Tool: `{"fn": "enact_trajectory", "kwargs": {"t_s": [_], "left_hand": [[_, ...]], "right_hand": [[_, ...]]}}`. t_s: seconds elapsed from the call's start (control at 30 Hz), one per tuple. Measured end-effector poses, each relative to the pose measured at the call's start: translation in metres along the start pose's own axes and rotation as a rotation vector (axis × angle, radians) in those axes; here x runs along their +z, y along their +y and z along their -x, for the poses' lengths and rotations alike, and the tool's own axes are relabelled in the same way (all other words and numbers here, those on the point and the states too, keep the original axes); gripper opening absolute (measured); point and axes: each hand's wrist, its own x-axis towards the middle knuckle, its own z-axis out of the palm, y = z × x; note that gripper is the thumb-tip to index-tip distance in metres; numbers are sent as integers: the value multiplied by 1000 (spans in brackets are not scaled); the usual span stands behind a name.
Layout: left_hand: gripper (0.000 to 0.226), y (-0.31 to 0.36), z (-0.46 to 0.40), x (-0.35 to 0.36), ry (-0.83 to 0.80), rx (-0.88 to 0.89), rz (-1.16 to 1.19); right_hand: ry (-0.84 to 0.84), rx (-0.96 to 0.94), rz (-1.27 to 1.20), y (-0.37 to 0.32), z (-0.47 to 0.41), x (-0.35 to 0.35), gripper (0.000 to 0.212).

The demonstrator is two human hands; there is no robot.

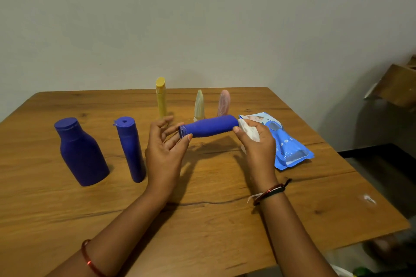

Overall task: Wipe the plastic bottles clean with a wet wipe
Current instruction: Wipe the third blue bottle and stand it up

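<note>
Blue bottle held sideways above table: cap end pinched by left hand, base gripped by right hand with wet wipe. 2 blue bottles upright left.

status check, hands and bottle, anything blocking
Left hand pinches cap end of blue bottle, held level above table. Right hand holds wet wipe at its base. Nothing in the way.

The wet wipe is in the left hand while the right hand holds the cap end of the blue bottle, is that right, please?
Not quite: the hands are swapped. The head view shows the wet wipe in the right hand, at the base of the blue bottle, while the left hand holds the cap end.
</note>
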Motion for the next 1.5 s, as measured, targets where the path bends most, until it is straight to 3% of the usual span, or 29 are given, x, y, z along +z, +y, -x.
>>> {"fn": "enact_trajectory", "kwargs": {"t_s": [0.1,0.2,0.3,0.43,0.57,0.67,0.77,0.9,1.03,1.33,1.5], "left_hand": [[62,2,0,0,16,30,18],[65,3,1,-1,-31,69,3],[63,5,3,-1,-86,86,20],[58,10,4,0,-88,88,114],[55,15,1,-2,-99,110,126],[59,18,0,-1,-150,131,51],[69,22,-1,4,-198,166,-21],[81,26,-5,11,-264,209,-83],[86,23,-8,13,-277,230,-136],[84,21,-13,11,-270,225,-143],[85,19,-12,12,-276,219,-168]], "right_hand": [[-133,-34,-116,-15,12,6,14],[-231,-307,31,-31,21,14,20],[-302,-417,141,-45,23,25,22],[-403,-375,187,-50,28,30,25],[-477,-195,40,-45,30,20,19],[-445,-181,-17,-47,26,12,18],[-378,-329,-28,-63,19,10,17],[-512,-638,215,-79,8,11,22],[-611,-769,367,-79,8,6,25],[-645,-740,408,-86,9,-13,31],[-489,-694,655,-93,-3,-20,35]]}}
